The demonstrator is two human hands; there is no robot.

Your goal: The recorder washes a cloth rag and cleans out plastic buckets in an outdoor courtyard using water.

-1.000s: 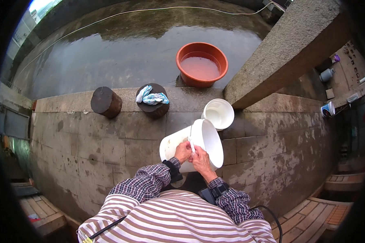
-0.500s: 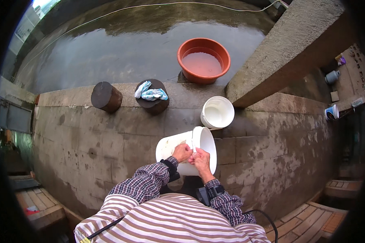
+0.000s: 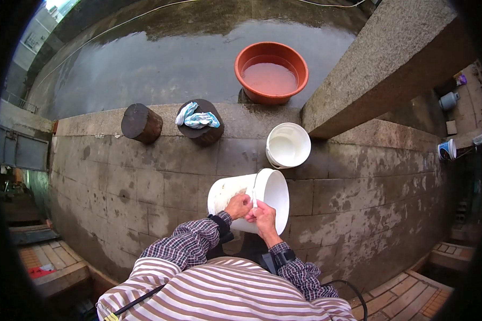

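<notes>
A white bucket (image 3: 227,188) lies tipped on its side in front of me, its mouth facing right. Brownish smudges mark its outer wall. Across it near the rim runs a thin handle with a white grip (image 3: 255,198). My right hand (image 3: 266,218) pinches the lower end of that grip between thumb and fingers. Beside it, against the bucket's wall, my left hand (image 3: 237,207) has its fingers curled closed; what they hold, if anything, is hidden. The fingertips of both hands nearly meet.
Beyond the bucket stands a second white bucket (image 3: 273,160), upright. An orange basin (image 3: 241,77) of water sits on the ledge. Two dark stumps stand left, one bare (image 3: 136,125), the other under a blue-white cloth (image 3: 198,121). A concrete pillar (image 3: 375,75) rises at right.
My view has shifted slightly. My right hand has slid a little lower on the handle, showing more of the white grip. My left hand stays closed beside it.
</notes>
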